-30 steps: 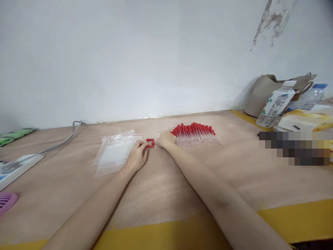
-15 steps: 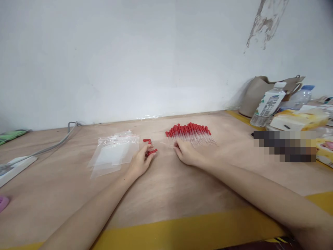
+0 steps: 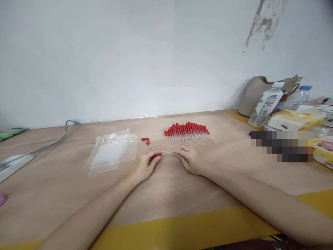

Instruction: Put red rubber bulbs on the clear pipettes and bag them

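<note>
My left hand (image 3: 147, 165) is closed around a red rubber dropper bulb (image 3: 157, 156), its mouth facing right. Between the fingers of my right hand (image 3: 189, 159) is a thin clear dropper tube (image 3: 168, 152), held level. The tube's left end is at the bulb's mouth; how far it sits inside, I cannot tell. Beyond my left fingertips lie a few loose red bulbs (image 3: 145, 140) and a thin clear piece. Just past my right hand, a fanned row of droppers (image 3: 188, 130) lies with red bulbs toward the wall and clear tubes toward me.
Overlapping clear zip bags (image 3: 114, 151) lie left of my hands. A grey cable (image 3: 52, 147) runs to a white power strip (image 3: 18, 166) at far left. On the right stand a bottle (image 3: 267, 104), a beige bag (image 3: 249, 99) and a yellow tissue pack (image 3: 293, 119).
My right hand has come nearer with the tube, lining it up with the bulb in my left hand. The tube's end now meets the bulb, where there was a gap before.
</note>
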Available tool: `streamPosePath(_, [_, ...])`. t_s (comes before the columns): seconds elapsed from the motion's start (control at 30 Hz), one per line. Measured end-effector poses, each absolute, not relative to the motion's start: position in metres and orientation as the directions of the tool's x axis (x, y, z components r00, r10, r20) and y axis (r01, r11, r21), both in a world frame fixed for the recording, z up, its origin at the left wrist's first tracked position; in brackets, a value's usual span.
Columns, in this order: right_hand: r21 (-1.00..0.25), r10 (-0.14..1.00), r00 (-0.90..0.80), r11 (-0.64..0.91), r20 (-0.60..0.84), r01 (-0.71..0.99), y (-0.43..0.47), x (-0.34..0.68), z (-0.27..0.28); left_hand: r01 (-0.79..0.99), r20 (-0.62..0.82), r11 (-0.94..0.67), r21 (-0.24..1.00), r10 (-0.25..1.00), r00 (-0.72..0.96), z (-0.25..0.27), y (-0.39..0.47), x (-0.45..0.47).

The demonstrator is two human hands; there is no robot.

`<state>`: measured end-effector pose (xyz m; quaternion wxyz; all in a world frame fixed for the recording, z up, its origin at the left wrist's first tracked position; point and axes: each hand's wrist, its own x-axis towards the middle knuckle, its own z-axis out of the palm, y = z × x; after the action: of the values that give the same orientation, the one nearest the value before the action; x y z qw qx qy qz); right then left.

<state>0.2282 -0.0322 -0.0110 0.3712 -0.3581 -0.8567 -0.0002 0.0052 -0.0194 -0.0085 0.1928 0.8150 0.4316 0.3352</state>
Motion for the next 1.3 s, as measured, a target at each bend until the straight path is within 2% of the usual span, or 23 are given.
streamPosePath(0.2, [-0.248,0.586,-0.496,0.770,0.641,0.589,-0.032,0.226,-0.013,0.523,0.379,-0.527,0.670,0.849,0.369,-0.010,-0.018,0.007])
streamPosePath(0.4, [-0.325,0.581,-0.468,0.790,0.665,0.520,-0.029,0.227,-0.012,0.445,0.354,-0.493,0.748,0.863,0.361,-0.013,-0.019,0.008])
streamPosePath(0.5, [-0.372,0.595,-0.499,0.795,0.630,0.479,-0.027,0.229,-0.010,0.421,0.354,-0.509,0.751,0.848,0.394,-0.016,-0.019,0.006])
streamPosePath(0.6, [-0.375,0.611,-0.541,0.787,0.578,0.489,-0.024,0.234,-0.010,0.457,0.353,-0.547,0.701,0.823,0.445,-0.014,-0.023,0.006])
streamPosePath(0.67, [-0.335,0.602,-0.569,0.793,0.561,0.508,-0.021,0.237,-0.012,0.489,0.335,-0.568,0.663,0.808,0.485,-0.010,-0.027,0.007])
streamPosePath(0.77, [-0.205,0.568,-0.609,0.801,0.554,0.562,-0.021,0.241,-0.014,0.523,0.316,-0.583,0.622,0.798,0.513,-0.004,-0.033,0.010])
streamPosePath(0.87, [-0.055,0.535,-0.621,0.781,0.573,0.622,-0.024,0.239,-0.013,0.568,0.345,-0.587,0.577,0.805,0.482,-0.003,-0.034,0.011])
streamPosePath(0.93, [-0.029,0.523,-0.609,0.772,0.596,0.635,-0.027,0.237,-0.012,0.572,0.375,-0.592,0.568,0.805,0.460,-0.006,-0.031,0.011])
streamPosePath(1.13, [-0.141,0.532,-0.529,0.781,0.661,0.609,-0.028,0.230,-0.011,0.500,0.475,-0.609,0.616,0.793,0.381,-0.008,-0.022,0.007])
streamPosePath(1.3, [-0.169,0.500,-0.531,0.817,0.684,0.552,-0.028,0.228,-0.012,0.479,0.420,-0.568,0.669,0.821,0.386,-0.009,-0.026,0.009])
